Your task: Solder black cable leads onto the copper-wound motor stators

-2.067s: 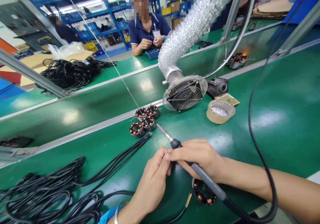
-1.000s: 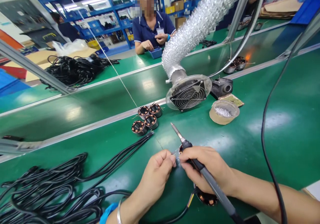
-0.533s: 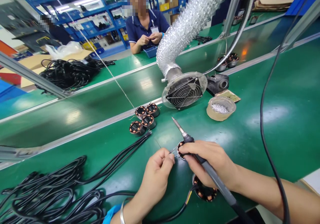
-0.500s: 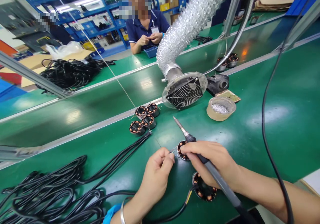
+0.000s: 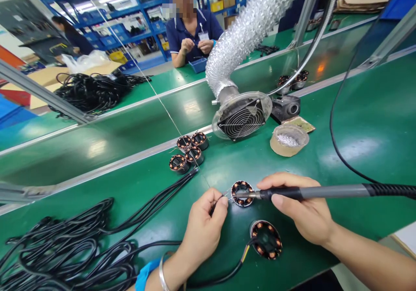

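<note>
Head view: right fingers clasp soldering iron.

I have the left forearm rising from the bottom edge, left of centre, slanting up and to the right through a nearly straight left wrist. The left hand sits at lower centre, back toward my view, its thumb and index finger drawn together in a close pinch. My right forearm comes in from the lower right corner and angles up leftward. The right hand, right of centre, grips firmly, its index finger reaching left above the bent right thumb. I have the two hands near each other, apart.
</note>
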{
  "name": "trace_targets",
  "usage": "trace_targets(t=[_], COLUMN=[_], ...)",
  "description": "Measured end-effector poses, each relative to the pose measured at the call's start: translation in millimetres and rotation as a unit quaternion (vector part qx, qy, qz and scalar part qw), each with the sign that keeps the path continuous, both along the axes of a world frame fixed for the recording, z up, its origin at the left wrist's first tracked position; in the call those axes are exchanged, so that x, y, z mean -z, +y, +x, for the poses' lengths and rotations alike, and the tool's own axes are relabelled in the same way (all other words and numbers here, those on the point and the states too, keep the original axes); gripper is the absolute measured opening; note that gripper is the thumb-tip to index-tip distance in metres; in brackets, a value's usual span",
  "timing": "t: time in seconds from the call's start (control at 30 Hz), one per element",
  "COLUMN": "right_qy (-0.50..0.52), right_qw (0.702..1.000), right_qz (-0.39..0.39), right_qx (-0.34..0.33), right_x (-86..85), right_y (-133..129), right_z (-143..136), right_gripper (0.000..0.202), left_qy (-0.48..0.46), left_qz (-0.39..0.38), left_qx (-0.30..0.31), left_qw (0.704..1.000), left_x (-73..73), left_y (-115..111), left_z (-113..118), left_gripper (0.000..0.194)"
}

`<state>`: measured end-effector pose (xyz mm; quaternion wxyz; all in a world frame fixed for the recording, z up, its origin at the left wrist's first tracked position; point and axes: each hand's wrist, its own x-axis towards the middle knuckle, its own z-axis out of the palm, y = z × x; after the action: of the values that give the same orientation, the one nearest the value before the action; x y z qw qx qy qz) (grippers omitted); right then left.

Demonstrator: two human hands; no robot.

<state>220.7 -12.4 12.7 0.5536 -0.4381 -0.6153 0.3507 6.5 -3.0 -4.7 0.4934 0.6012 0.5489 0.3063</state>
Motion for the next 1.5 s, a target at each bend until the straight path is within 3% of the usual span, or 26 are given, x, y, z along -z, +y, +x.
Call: trace_targets(t=[0.5,0.87,1.37,1.5], right_qy=[-0.043,-0.121,-0.109,-0.132], right_qw=[0.998,0.972,0.980,0.981], right_qz=[0.036,0.199,0.166,0.145], right_qx=[-0.024,-0.039,-0.025,0.015], right_x=[4.3,-7.2,-14.9,-16.4], right_y=[-6,-15,-17,-21], right_z=[0,-13,-5,5], right_gripper=[0.020,0.029,0.029,0.030], left_qy=[0.019,0.018,0.021,0.023], left_qz=[0.020,0.024,0.016,0.013], left_qx=[0.002,0.000,-0.004,-0.007], left_qw=[1.000,1.000,1.000,1.000], left_x=[0.9,0.4,-2.2,-2.5], left_y=[-4,-4,-5,-5], left_z=[1,3,2,2], left_gripper=[0.031,0.032,0.032,0.032])
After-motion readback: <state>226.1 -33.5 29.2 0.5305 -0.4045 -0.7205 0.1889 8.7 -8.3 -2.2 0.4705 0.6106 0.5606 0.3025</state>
